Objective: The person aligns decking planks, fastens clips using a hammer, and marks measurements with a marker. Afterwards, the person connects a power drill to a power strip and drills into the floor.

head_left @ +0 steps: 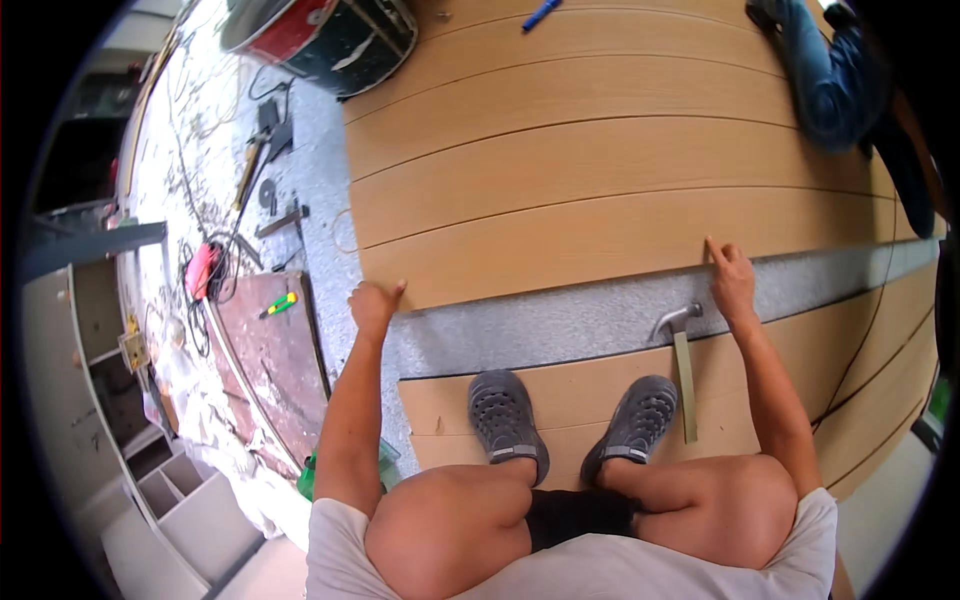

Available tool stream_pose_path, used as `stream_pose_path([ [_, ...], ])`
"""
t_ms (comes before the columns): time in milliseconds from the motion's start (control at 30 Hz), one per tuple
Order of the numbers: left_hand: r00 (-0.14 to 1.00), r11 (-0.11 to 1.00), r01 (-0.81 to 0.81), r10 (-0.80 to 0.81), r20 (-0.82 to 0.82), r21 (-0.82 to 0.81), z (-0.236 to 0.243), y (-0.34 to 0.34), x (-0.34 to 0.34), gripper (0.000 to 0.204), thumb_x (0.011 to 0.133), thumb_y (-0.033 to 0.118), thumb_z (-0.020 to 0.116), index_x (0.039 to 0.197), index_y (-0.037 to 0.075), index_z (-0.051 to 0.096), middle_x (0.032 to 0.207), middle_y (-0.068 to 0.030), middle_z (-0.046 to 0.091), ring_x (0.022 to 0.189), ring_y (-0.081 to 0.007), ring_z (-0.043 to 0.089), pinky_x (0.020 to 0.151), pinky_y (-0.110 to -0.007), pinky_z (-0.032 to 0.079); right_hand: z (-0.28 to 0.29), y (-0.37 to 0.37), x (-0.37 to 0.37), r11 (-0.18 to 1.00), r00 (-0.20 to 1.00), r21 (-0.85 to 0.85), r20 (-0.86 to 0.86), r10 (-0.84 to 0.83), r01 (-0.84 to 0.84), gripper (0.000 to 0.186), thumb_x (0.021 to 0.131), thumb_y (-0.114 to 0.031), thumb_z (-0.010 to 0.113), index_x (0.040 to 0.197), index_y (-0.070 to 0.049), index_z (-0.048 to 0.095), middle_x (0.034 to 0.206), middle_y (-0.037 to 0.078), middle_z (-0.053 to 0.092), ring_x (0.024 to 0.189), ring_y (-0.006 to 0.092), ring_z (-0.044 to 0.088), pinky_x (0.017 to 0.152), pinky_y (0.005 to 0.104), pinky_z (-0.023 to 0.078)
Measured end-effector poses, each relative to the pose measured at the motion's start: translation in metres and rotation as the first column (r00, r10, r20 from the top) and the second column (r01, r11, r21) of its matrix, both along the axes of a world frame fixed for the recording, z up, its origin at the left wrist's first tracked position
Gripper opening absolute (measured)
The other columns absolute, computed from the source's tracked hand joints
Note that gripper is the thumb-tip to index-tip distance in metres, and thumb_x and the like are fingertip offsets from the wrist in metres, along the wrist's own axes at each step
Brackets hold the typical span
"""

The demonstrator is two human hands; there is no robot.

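A light wood-coloured floor plank (pixel 560 245) forms the near edge of a laid row of planks. My left hand (pixel 374 307) grips its near left corner, thumb on top and the other fingers curled at the edge. At the plank's near edge farther right, my right hand (pixel 734 280) has its index finger on the top face and the other fingers bent at the edge. A claw hammer (pixel 683 350) lies below my right hand, its head on the grey underlay (pixel 560 325) and its handle across the nearer planks (pixel 585 385). My grey clogs stand on those planks.
A red and dark green bucket (pixel 350 50) and a blue marker (pixel 540 15) sit on the far planks. Another person's jeans-clad leg (pixel 835 90) is at the far right. Left lie a yellow-green utility knife (pixel 279 306), a pink corded tool (pixel 202 270), cables and scraps. A dark cable crosses the right-hand planks.
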State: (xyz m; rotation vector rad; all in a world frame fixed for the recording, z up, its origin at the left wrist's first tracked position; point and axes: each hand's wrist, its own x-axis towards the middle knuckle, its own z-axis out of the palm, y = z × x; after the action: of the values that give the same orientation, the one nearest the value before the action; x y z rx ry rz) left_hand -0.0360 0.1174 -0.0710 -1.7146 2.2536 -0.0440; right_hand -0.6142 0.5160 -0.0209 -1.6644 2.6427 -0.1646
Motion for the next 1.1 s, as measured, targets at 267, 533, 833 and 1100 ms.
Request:
stream_pose_path([
  [267,0.913,0.968,0.147,-0.212,-0.349,-0.203,0.025,0.021,-0.011,0.099,0.08,0.06,0.077,0.138,-0.014,0.047,0.145,-0.0345,0.047,0.134,-0.0459,0.047,0.112,-0.05,0.041,-0.018,-0.001,0.004,0.997,0.997,-0.007,-0.003,-0.071,0.071,0.047,0.099,-0.01,0.053,0.146,-0.006,0.054,0.138,0.02,0.056,0.128,0.0392,0.053,0.106,0.0452,0.045],
  [533,0.895,0.974,0.2,-0.226,-0.385,-0.106,0.012,0.03,-0.04,0.11,0.084,0.059,0.075,0.151,-0.016,0.031,0.162,-0.0351,0.023,0.151,-0.0469,0.024,0.124,-0.052,0.024,-0.013,-0.001,0.001,0.998,0.99,0.029,0.131,-0.055,0.052,0.053,0.103,-0.022,0.056,0.152,-0.002,0.046,0.16,0.022,0.039,0.146,0.0395,0.039,0.118,0.045,0.036],
  [833,0.874,0.977,0.212,-0.179,-0.451,0.024,0.022,0.014,-0.04,0.107,0.089,0.064,0.066,0.153,-0.013,0.029,0.163,-0.0326,0.024,0.154,-0.045,0.021,0.126,-0.049,0.021,-0.028,0.011,-0.008,0.998,0.999,-0.053,-0.012,0.038,-0.039,0.066,0.097,-0.043,0.065,0.149,-0.006,0.05,0.155,0.025,0.046,0.134,0.0445,0.052,0.113,0.0518,0.042],
  [1100,0.756,0.91,0.374,-0.189,-0.627,0.176,0.054,0.006,-0.01,0.066,0.095,0.042,0.065,0.14,-0.004,0.052,0.155,-0.0272,0.042,0.142,-0.0425,0.042,0.118,-0.046,0.038,-0.006,0.015,-0.013,0.982,0.975,0.187,0.211,-0.072,0.032,0.053,0.101,-0.017,0.059,0.151,-0.002,0.046,0.16,0.022,0.039,0.148,0.0381,0.038,0.12,0.0433,0.035],
])
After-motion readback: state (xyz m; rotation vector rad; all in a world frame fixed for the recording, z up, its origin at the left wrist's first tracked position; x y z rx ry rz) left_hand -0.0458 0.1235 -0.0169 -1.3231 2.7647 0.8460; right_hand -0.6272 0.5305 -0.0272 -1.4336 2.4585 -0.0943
